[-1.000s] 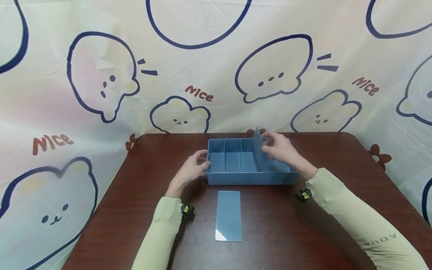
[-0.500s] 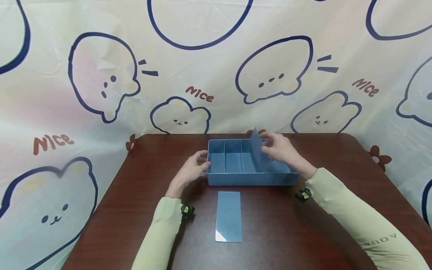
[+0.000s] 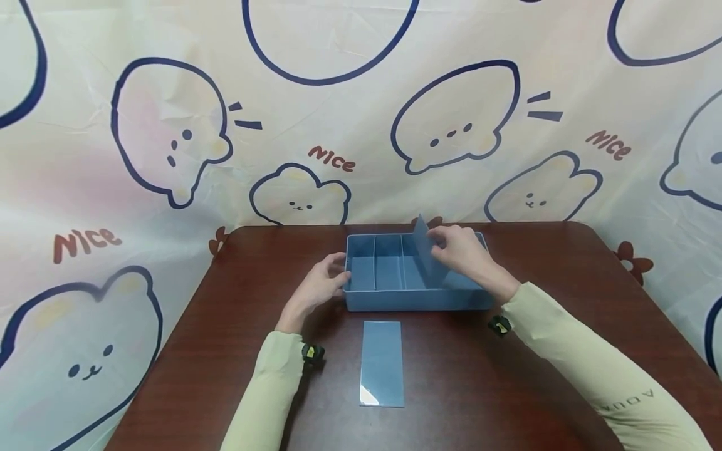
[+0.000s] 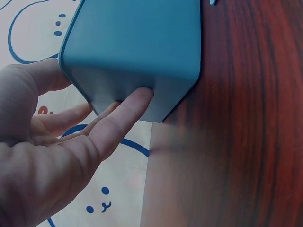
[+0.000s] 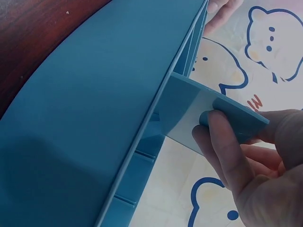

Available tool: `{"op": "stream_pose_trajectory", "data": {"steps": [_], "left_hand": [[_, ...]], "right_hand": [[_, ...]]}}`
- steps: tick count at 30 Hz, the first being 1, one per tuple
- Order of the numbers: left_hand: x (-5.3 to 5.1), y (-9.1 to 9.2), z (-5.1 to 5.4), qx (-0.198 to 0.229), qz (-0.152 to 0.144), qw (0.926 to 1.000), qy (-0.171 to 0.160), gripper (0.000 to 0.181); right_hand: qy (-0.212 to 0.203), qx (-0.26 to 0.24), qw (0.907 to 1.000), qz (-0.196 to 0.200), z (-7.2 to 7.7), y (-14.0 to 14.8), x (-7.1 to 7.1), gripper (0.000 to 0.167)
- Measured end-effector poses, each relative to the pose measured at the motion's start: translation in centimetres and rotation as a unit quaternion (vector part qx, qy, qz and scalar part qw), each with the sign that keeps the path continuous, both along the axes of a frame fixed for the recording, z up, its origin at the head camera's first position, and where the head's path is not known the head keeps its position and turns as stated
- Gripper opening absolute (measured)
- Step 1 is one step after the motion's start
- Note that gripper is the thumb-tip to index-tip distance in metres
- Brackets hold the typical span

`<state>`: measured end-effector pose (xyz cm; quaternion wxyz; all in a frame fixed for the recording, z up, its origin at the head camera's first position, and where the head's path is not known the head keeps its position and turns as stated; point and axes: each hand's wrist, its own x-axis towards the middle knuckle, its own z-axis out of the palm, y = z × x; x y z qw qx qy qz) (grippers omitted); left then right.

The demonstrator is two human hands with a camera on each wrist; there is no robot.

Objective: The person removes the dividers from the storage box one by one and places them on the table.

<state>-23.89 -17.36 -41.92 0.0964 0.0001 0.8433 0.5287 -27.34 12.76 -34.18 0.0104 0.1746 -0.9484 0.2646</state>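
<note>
While one panel (image 3: 381, 363) flat, second panel (image 3: 427, 262) in pinching right hand (image 3: 464, 252), spread left hand (image 3: 317, 285) against box (image 3: 417, 301).

"Nice" x3 on bkgd cloth (image 3: 366, 119); "AQUA", partly unclear, on R sleeve (image 3: 598, 369).

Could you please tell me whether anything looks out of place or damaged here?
The divider pinched in the right hand stands askew and pokes above the blue box's rim, unlike the two fitted dividers. A loose panel lies flat on the table in front. I see no spill or damage.
</note>
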Motion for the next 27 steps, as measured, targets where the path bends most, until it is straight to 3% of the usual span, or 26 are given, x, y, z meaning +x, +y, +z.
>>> {"op": "stream_pose_trajectory", "data": {"steps": [20, 27], "left_hand": [[0.0, 0.3, -0.1, -0.001, 0.011, 0.9999, -0.001, 0.054], [0.0, 0.2, 0.0, 0.003, 0.009, 1.0, -0.003, 0.055]], "right_hand": [[0.033, -0.005, 0.9994, 0.008, 0.9, 0.5, 0.4, 0.038], [0.018, -0.011, 0.9998, 0.002, 0.7, 1.1, 0.1, 0.039]]}}
